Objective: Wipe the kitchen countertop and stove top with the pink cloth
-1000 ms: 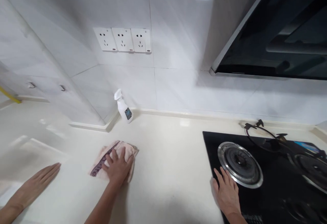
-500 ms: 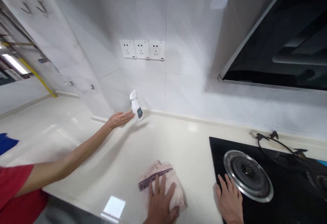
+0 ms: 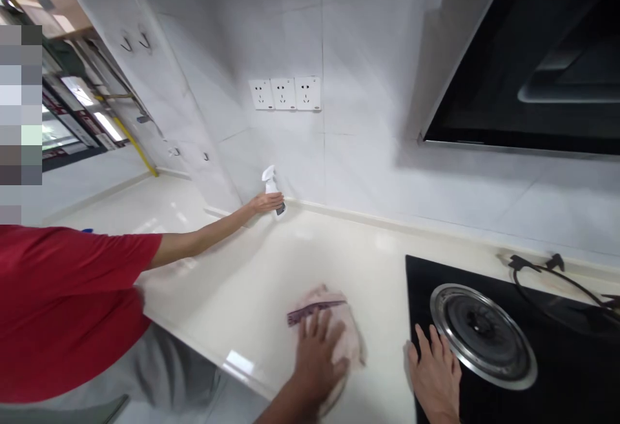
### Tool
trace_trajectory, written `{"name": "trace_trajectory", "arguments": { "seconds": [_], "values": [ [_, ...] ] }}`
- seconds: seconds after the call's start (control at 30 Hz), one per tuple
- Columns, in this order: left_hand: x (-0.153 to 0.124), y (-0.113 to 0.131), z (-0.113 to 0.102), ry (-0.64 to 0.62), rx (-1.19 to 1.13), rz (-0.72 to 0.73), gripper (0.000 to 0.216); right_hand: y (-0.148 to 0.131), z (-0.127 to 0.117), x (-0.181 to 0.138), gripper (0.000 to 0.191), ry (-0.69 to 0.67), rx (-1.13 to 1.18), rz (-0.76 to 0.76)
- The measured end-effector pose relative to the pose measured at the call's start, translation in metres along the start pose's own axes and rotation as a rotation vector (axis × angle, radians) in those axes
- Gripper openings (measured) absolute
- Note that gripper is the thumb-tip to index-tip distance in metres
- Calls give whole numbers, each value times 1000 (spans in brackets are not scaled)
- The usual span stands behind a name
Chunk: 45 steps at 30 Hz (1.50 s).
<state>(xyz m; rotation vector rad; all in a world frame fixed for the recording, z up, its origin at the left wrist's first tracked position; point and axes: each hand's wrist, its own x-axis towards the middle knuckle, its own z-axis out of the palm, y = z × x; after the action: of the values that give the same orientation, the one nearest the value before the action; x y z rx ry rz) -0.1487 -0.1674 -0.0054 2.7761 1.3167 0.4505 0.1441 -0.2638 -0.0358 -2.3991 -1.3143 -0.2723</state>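
Note:
My left hand [image 3: 317,353] lies flat, fingers spread, on a pale pink cloth [image 3: 351,330] with a purple printed band, pressing it to the cream countertop [image 3: 271,269] near the front edge. My right hand [image 3: 434,375] rests open, palm down, on the left edge of the black gas hob [image 3: 571,372], just left of a round steel burner [image 3: 482,333]. A person in a red shirt [image 3: 68,308] stands at my left; that person's hand [image 3: 266,202] grips a white spray bottle [image 3: 271,182] at the wall corner.
A black range hood [image 3: 533,62] hangs over the hob. Three wall sockets [image 3: 285,93] sit above the bottle. A loose black pan support [image 3: 557,275] lies at the hob's back. Wall hooks [image 3: 135,42] and a yellow pipe [image 3: 138,153] are at far left.
The other person's arm stretched from the counter to the spray bottle and closed on it. My left hand slid the cloth right and nearer the front edge. My right hand stayed on the hob.

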Motion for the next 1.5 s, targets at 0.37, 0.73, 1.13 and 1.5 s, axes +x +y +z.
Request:
{"name": "trace_trajectory", "arguments": {
  "seconds": [0.37, 0.73, 1.13, 1.5],
  "values": [
    [-62, -120, -94, -44, 239, -1055, 63, -8, -7, 1, 71, -17, 13, -12],
    [-74, 29, -15, -105, 128, -398, 76, -10, -15, 2, 71, -6, 12, -16],
    [65, 83, 9, -243, -313, 293, 84, 0, -6, 3, 74, 3, 44, -33],
    [44, -72, -44, -82, 164, -358, 53, -19, -11, 6, 69, -64, 168, -91]
  ]
}}
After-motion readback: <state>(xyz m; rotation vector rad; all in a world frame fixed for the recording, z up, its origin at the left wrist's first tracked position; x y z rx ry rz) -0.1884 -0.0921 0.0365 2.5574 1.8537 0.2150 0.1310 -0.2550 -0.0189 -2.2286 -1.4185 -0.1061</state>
